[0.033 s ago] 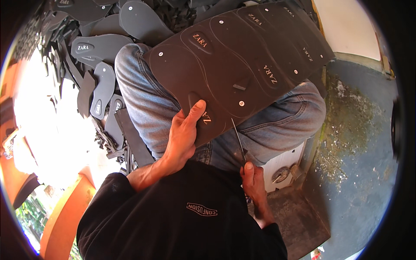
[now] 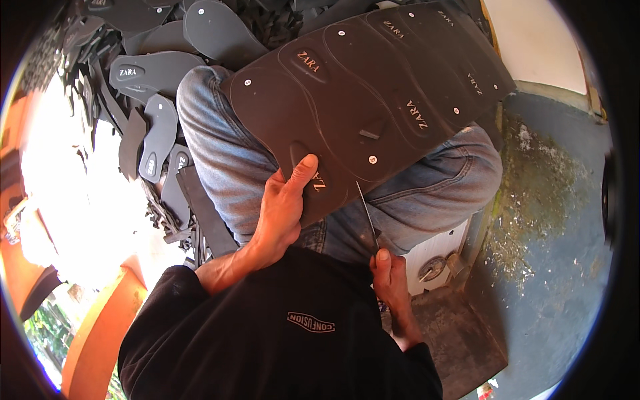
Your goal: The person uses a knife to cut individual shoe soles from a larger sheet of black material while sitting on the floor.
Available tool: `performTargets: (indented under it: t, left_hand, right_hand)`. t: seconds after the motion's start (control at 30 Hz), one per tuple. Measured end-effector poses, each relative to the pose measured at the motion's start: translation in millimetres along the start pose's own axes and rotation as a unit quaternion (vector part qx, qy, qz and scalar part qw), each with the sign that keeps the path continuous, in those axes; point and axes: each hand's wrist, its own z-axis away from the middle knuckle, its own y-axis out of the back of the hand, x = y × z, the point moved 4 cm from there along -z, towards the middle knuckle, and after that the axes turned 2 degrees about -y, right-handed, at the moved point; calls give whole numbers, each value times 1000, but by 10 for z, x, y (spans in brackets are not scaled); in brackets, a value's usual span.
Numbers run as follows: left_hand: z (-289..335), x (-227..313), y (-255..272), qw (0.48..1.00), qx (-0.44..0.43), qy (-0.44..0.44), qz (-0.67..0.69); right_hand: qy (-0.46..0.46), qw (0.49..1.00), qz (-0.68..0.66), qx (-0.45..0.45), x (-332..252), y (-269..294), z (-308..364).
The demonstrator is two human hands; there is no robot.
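A large dark foam sheet point(image 2: 347, 133) lies tilted across my lap, marked with sandal sole outlines, pale lettering and small white dots. My left hand point(image 2: 277, 210) grips its near left edge, thumb on top and the other fingers hidden underneath. In my right hand point(image 2: 391, 277) is a thin-bladed cutting tool point(image 2: 367, 212); its handle is hidden in the closed fingers. The narrow metal blade points up and away, its tip at the sheet's near edge by a curved outline. A small dark offcut point(image 2: 371, 131) rests on the sheet.
Cut-out dark soles point(image 2: 160, 127) and a heap of foam scraps point(image 2: 87, 87) spread at the far left. Both jeans-covered knees point(image 2: 460, 163) prop the sheet. Right of them is a grey floor point(image 2: 553, 267) with a greenish stained patch, and a brown block point(image 2: 460, 333) is near my right forearm.
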Motion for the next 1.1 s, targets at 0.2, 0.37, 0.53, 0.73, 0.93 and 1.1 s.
performTargets:
  t: [0.2,0.37,0.53,0.73,0.93,1.1]
  left_hand:
    - [-2,23,37,1000,0,29,-2]
    - [-25,-1,94,999,-7,45,-13]
    - [-53,-32,127,999,-6,39,-18]
    - [-65,-42,142,999,-22,45,-23]
    - [-61,-28,137,998,-32,42,-26]
    - [-67,-41,113,999,-7,10,-48]
  right_hand:
    - [33,999,29,-9,-85,8,-101]
    - [42,998,25,-30,-155,8,-196]
    - [18,998,33,-49,-164,-4,-257]
    - [25,999,32,-36,-168,-57,-338]
    - [34,998,41,-33,-264,-67,-415]
    - [49,997,46,-28,-274,-107,-484]
